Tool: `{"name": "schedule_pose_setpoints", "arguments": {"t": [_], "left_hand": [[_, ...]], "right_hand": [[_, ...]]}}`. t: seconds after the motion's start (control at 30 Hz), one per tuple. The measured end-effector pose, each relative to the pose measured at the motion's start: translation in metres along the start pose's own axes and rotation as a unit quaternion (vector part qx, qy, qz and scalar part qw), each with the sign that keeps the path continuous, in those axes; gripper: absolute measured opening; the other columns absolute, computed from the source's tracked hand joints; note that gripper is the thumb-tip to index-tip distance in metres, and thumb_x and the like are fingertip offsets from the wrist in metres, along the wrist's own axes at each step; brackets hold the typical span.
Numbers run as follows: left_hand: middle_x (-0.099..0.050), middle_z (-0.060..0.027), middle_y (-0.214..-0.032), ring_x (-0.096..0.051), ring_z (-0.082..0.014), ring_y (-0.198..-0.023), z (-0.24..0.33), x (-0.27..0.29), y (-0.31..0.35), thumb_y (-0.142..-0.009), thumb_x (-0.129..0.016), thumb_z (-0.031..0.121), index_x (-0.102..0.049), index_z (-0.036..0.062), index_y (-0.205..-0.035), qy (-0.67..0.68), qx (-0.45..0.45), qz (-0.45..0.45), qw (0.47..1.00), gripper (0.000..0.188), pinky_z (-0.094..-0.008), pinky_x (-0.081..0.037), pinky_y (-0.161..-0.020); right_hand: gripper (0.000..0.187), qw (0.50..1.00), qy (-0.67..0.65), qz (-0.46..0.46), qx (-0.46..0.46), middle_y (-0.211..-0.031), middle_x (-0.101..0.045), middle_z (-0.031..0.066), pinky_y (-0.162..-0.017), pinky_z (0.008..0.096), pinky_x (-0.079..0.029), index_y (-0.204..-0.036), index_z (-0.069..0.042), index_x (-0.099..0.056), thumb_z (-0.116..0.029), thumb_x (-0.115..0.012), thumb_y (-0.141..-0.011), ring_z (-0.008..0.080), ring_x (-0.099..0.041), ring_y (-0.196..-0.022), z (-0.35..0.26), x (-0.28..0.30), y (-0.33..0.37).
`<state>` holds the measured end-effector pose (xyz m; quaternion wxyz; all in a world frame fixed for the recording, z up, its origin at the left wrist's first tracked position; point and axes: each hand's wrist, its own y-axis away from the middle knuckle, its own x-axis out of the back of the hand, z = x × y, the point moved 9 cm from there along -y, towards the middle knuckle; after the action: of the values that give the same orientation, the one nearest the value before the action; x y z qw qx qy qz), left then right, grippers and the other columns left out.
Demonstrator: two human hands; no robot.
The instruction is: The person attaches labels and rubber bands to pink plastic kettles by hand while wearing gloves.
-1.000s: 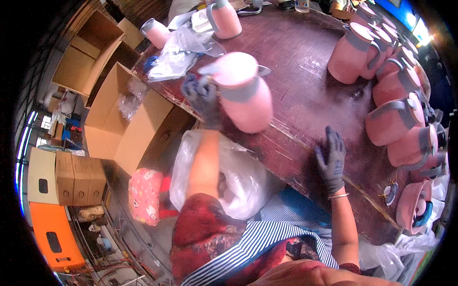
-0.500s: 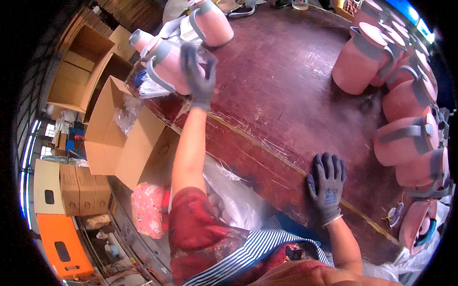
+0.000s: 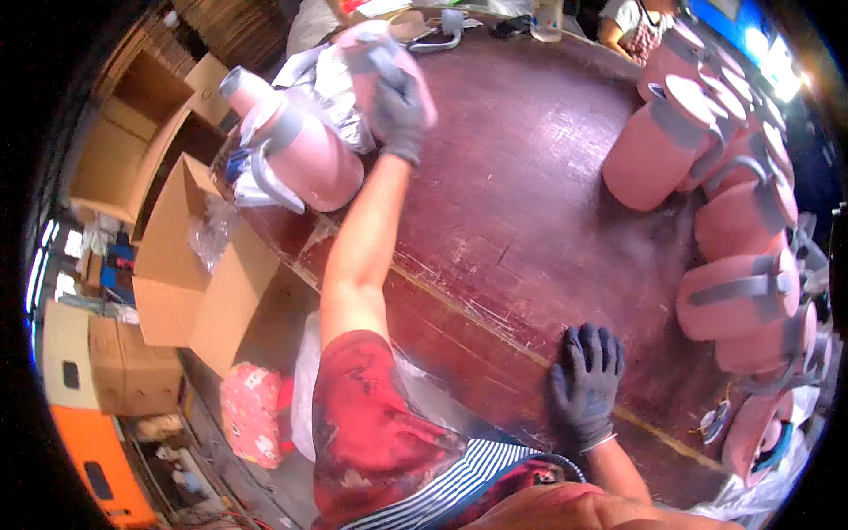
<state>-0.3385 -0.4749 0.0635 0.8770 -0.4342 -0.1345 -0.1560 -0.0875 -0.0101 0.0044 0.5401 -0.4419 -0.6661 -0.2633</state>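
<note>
My left hand (image 3: 399, 113), in a dark glove, is closed on a pink thermos jug (image 3: 422, 78) at the far left of the table. Motion blurs this jug, and the hand hides part of its side and handle. Just left of it, a second pink jug (image 3: 316, 161) with a grey collar and handle stands close to my forearm. My right hand (image 3: 586, 389), in a grey glove, lies flat on the dark red table (image 3: 503, 221) near its front edge, fingers stretched out, holding nothing.
Several pink jugs (image 3: 740, 296) line the right side, some lying down. Crumpled white wrapping (image 3: 349, 119) is behind the left jugs. An open cardboard box (image 3: 177, 265) stands at the table's left edge. Across the table sits a person (image 3: 638, 28), near a clear bottle (image 3: 546, 19).
My left hand has moved from the nearer left jug to the farther one, which has shifted toward me and now tilts. My right hand stays flat on the table.
</note>
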Motion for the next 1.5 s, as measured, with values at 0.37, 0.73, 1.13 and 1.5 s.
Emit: {"name": "schedule_pose_setpoints", "arguments": {"t": [0.37,0.73,1.13,1.5], "left_hand": [[-0.061,-0.0083,-0.118,-0.059,-0.0172,-0.11,0.216,0.244,0.348,-0.086,-0.066,-0.004,-0.05,0.0015,-0.129,0.544,0.229,-0.392,0.706,0.047,-0.0326,-0.048,-0.097],[-0.064,-0.006,-0.11,-0.062,-0.0155,-0.102,0.333,0.321,0.458,-0.08,-0.073,-0.01,-0.061,-0.0007,-0.116,0.543,0.232,-0.496,0.637,0.039,-0.0318,-0.05,-0.095],[-0.061,-0.0141,-0.127,-0.06,-0.02,-0.115,0.354,0.34,0.463,-0.089,-0.069,0.001,-0.05,-0.0026,-0.135,0.487,0.12,-0.498,0.707,0.049,-0.0332,-0.048,-0.1],[-0.062,-0.0134,-0.129,-0.057,-0.0208,-0.119,0.316,0.322,0.455,-0.097,-0.059,0.008,-0.054,-0.0006,-0.136,0.432,0.159,-0.528,0.714,0.04,-0.0333,-0.042,-0.105]], "right_hand": [[0.043,0.878,-0.344,0.302,-0.138,-0.134,-0.057,0.0162,-0.108,0.0366,-0.041,-0.138,0.001,-0.05,-0.009,-0.058,-0.096,0.0264,-0.053,-0.126,0.079,0.031,0.062],[0.052,0.917,0.076,0.263,-0.29,-0.132,-0.057,0.0163,-0.102,0.0474,-0.043,-0.13,-0.013,-0.06,-0.032,-0.071,-0.084,0.0371,-0.053,-0.118,0.198,0.12,0.351],[0.04,0.944,0.207,0.182,-0.184,-0.14,-0.054,0.0086,-0.103,0.0468,-0.045,-0.128,-0.023,-0.06,-0.024,-0.063,-0.089,0.0358,-0.051,-0.127,0.301,0.128,0.241],[0.025,0.958,-0.234,0.147,-0.081,-0.101,-0.068,0.0041,-0.085,0.0298,-0.05,-0.115,0.002,-0.061,-0.007,-0.066,-0.092,0.0119,-0.061,-0.091,0.194,0.172,0.27]]}}
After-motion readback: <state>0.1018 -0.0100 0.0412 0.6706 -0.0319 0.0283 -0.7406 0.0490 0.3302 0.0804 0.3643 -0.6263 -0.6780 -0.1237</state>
